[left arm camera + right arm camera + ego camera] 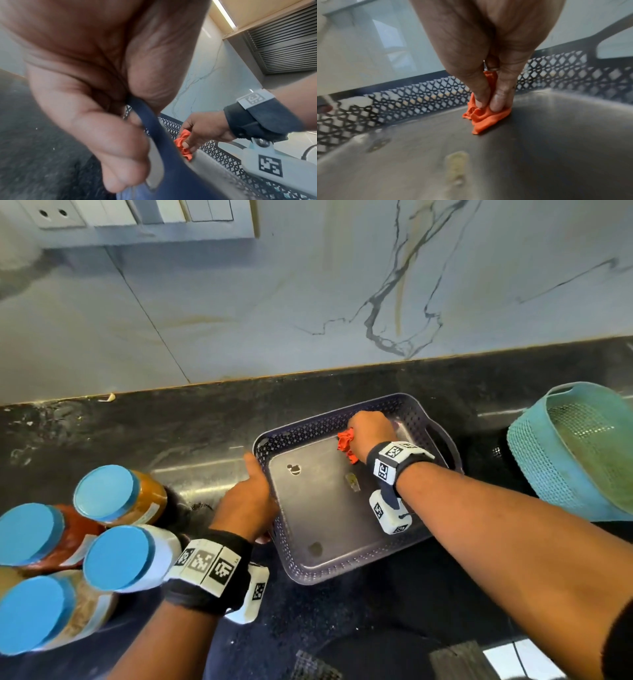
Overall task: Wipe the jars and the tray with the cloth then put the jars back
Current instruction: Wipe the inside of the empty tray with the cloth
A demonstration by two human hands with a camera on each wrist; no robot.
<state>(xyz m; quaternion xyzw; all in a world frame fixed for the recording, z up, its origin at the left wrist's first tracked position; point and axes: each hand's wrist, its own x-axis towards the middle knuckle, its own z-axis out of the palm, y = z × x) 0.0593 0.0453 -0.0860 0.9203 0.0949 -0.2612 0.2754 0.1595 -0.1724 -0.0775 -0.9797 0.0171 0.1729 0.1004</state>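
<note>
Sitting on the dark counter [342, 628] is the purple tray [342, 571] with holes in its sides, and a green basket [534, 460] is off to its right. Four jars [116, 556] with blue lids stand together on the counter, left of the tray. The left hand [248, 503] grips the tray's left rim. The right hand [371, 429] pinches the small orange cloth [345, 441] and presses it on the tray floor by the back wall.

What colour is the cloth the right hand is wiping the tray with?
Orange-red. The cloth shows best in the right wrist view, pressed on the tray floor.
</note>
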